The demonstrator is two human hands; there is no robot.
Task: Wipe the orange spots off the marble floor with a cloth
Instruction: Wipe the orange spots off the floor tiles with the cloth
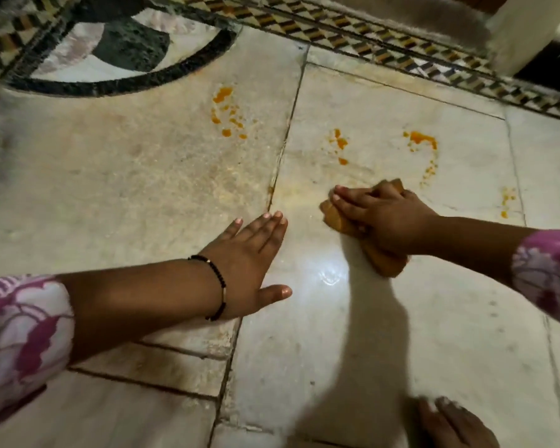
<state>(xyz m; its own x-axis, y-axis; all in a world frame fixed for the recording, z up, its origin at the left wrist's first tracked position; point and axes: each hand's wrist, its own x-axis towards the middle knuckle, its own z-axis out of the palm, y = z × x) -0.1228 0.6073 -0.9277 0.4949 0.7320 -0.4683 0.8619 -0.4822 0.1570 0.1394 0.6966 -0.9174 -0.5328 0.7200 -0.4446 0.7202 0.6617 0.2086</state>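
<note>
Orange spots mark the pale marble floor (149, 176) in several patches: one cluster (225, 113) on the left slab, a smaller one (338, 145) past the joint, a curved trail (424, 147) further right, and faint drops (506, 202) at the far right. My right hand (382, 215) presses an orange-brown folded cloth (382, 263) on the floor, fingers laid over it, just below the middle patch. My left hand (249, 263) rests flat on the floor, fingers straight, left of the cloth. A faint yellowish smear lies between the hands.
An inlaid mosaic border (353, 37) runs along the far side, and a dark circular inlay (123, 59) sits at the upper left. A pale wall or step (524, 30) stands at the upper right. My bare foot (453, 425) is at the bottom right.
</note>
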